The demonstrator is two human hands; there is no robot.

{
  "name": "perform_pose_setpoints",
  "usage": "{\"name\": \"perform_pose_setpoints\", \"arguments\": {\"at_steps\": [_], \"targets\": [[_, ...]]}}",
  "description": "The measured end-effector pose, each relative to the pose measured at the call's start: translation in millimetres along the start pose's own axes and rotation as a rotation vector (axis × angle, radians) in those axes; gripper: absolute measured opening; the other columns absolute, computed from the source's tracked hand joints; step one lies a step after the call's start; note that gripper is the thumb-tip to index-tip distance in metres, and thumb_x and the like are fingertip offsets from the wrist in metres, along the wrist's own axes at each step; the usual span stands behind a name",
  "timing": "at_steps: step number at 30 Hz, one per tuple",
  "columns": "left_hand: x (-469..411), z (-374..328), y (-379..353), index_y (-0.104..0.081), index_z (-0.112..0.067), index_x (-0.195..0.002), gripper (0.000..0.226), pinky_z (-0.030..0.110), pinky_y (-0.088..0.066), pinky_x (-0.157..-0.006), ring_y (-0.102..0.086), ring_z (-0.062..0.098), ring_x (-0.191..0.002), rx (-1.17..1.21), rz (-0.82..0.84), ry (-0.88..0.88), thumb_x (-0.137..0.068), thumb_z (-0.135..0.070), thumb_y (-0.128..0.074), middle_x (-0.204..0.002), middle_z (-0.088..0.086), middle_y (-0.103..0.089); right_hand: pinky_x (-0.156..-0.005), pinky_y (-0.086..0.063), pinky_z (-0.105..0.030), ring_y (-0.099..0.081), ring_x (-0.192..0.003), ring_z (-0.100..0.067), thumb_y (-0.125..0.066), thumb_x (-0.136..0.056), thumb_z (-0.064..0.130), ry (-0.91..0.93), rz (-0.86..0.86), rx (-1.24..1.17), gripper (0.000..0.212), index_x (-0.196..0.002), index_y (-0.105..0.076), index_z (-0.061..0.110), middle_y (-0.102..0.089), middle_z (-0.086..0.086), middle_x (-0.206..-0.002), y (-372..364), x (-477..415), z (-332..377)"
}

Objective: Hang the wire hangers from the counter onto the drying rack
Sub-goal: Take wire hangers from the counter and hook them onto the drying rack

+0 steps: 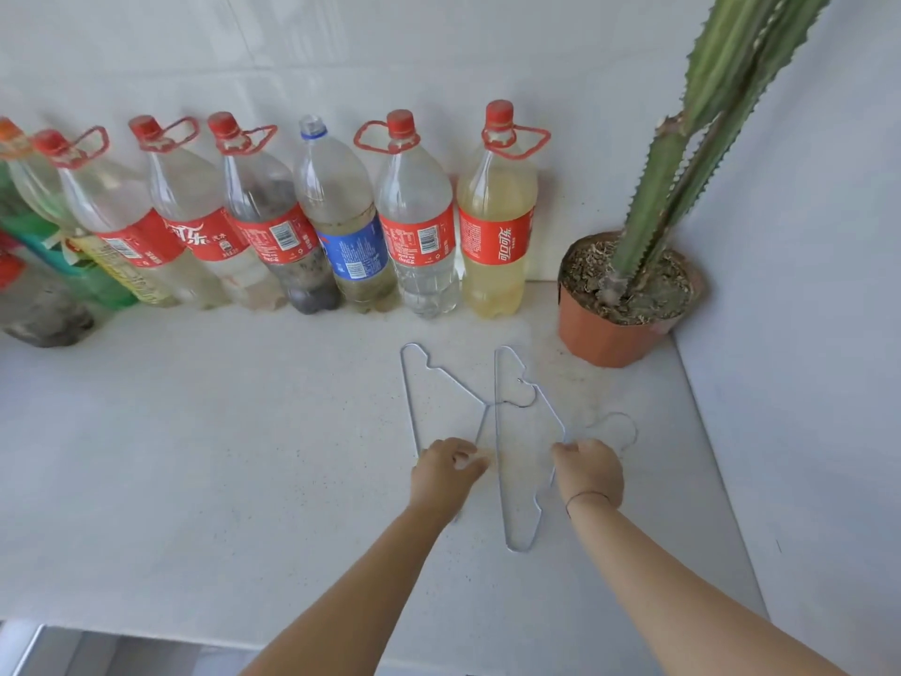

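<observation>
Reaching, grip not discernible, you are placing your left hand over one thin silver wire hanger and your right hand over its twin hanger, both lying flat on the white speckled counter, neither hung yet.

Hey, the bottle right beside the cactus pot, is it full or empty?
Nearly full: the bottle holds yellowish liquid up to its shoulder, and its red cap is on.

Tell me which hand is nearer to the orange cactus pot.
Right. The right hand is over the counter almost directly in front of the cactus pot; the left hand is farther left, beyond the wire hanger lying between them.
</observation>
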State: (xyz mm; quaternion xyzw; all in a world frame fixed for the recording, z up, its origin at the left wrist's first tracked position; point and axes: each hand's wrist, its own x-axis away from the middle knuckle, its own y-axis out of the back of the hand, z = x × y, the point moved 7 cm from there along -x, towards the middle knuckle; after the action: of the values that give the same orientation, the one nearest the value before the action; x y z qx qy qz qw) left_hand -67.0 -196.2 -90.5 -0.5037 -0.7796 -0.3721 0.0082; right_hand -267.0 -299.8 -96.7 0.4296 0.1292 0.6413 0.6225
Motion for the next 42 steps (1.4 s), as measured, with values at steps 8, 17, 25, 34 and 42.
{"name": "perform_pose_setpoints", "arguments": {"at_steps": [8,17,25,34,42], "targets": [[0.4,-43.2,47.9,-0.063,-0.021,-0.112,0.032,0.032,-0.045,-0.093,-0.056,0.015,-0.106,0.02,-0.109,-0.195,-0.084,-0.037,-0.066,-0.11,-0.004,-0.063,-0.05,-0.045,-0.02,-0.055,-0.056,-0.02,-0.056,-0.085,-0.001,0.131,0.384,-0.709,0.013,-0.094,-0.062,0.007,-0.064,-0.013,-0.066,3.8,27.5,45.8],[25.5,-103.4,77.3,-0.052,-0.032,-0.131,0.051,0.04,-0.022,-0.113,-0.028,0.015,-0.138,-0.329,-0.086,-0.627,-0.083,-0.047,-0.062,-0.143,-0.008,-0.045,-0.05,-0.034,-0.017,-0.041,-0.053,-0.008,-0.054,-0.09,0.002,0.502,0.815,-0.504,0.019,-0.103,-0.068,0.002,-0.049,0.002,-0.056,14.0,67.5,106.3],[38.8,-54.3,115.2,-0.066,-0.017,-0.079,0.019,0.038,-0.051,-0.07,-0.059,0.014,-0.064,-0.071,-0.077,-0.309,-0.091,-0.026,-0.055,-0.062,-0.008,-0.063,-0.061,-0.043,-0.019,-0.052,-0.062,-0.009,-0.064,-0.085,0.019,0.397,0.381,-0.445,0.009,-0.076,-0.066,0.018,-0.06,0.003,-0.066,16.6,36.4,116.7],[78.4,37.9,167.1,-0.069,-0.021,-0.082,0.017,0.027,-0.041,-0.054,-0.048,0.013,-0.053,0.14,-0.312,-0.006,-0.092,-0.029,-0.056,-0.061,-0.001,-0.063,-0.049,-0.025,-0.026,-0.039,-0.047,-0.021,-0.068,-0.078,0.038,0.144,0.246,-0.051,0.043,-0.046,-0.049,0.016,-0.045,-0.006,-0.049,-68.9,27.6,67.4],[113.6,86.1,194.5,-0.068,-0.021,-0.081,0.017,0.028,-0.042,-0.056,-0.049,0.014,-0.053,0.181,-0.421,0.095,-0.092,-0.023,-0.055,-0.059,0.001,-0.061,-0.058,-0.04,-0.026,-0.056,-0.065,-0.029,-0.065,-0.081,0.035,0.099,0.052,0.098,0.024,-0.083,-0.072,0.012,-0.069,-0.012,-0.078,-84.3,35.5,77.4]]}}
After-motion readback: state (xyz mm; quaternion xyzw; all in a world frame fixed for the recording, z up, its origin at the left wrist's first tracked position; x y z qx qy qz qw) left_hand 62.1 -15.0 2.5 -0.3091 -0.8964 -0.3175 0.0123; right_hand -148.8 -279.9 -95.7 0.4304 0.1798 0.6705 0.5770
